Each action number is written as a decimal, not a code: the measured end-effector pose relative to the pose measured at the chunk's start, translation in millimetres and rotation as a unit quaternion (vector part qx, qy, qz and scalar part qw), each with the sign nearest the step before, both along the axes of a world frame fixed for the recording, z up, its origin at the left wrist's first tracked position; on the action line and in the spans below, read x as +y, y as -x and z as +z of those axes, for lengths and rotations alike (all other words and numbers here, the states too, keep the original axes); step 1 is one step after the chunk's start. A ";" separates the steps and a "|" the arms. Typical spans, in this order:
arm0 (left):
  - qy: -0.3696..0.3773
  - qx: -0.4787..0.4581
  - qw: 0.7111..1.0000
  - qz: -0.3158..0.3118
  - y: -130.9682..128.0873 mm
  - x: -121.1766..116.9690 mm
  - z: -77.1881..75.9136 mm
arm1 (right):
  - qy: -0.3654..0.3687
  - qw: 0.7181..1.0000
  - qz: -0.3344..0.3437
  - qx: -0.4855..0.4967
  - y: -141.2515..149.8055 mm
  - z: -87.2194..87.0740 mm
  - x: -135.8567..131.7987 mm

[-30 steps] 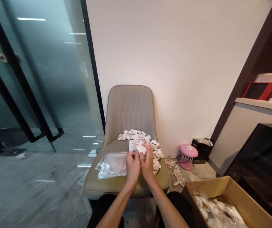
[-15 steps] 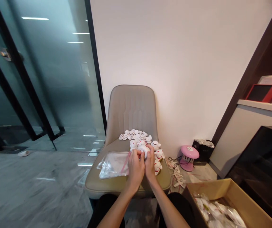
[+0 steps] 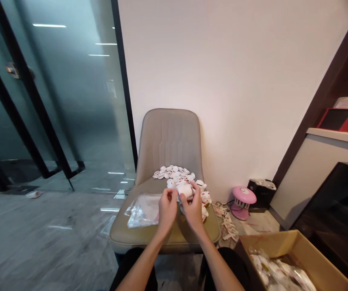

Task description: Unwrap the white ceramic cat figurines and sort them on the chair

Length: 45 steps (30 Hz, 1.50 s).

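My left hand (image 3: 167, 212) and my right hand (image 3: 193, 212) hover over a beige upholstered chair (image 3: 168, 141), both gripping a small white cat figurine (image 3: 185, 191) by its sides. Most of that figurine is hidden by my fingers. Just beyond my right hand stand more white cat figurines with red markings (image 3: 205, 198). Behind my hands lies a heap of round white discs (image 3: 171, 173). A clear plastic bag (image 3: 143, 212) lies on the seat to the left of my left hand.
Paper strips (image 3: 227, 224) lie on the floor right of the chair, near a pink mushroom-shaped device (image 3: 242, 198) and a black box (image 3: 260, 192). A cardboard box (image 3: 279, 242) holding bagged white items sits at lower right. A glass door (image 3: 55, 101) stands left.
My hands have drawn slightly apart and the figurine sits a little higher, with more of it showing. The whole view has drifted slightly, as my head moved.
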<state>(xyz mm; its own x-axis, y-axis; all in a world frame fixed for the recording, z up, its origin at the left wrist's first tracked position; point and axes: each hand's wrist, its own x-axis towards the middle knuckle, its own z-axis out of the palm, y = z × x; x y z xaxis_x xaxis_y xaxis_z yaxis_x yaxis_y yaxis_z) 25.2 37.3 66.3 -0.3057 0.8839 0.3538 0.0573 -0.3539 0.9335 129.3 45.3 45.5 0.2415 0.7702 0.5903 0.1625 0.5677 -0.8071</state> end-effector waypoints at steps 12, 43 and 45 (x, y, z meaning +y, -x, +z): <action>0.123 -0.284 0.924 -0.226 9.7 9.0 7.6 | -0.088 0.987 0.036 -0.130 4.0 16.3 -21.4; 0.133 -0.110 0.985 -0.024 83.7 40.5 -6.3 | -0.038 0.991 0.044 -0.117 12.9 12.4 -33.1; 0.128 -0.071 0.989 -0.007 86.5 43.4 -10.1 | -0.030 0.993 0.039 -0.112 9.4 9.7 -30.1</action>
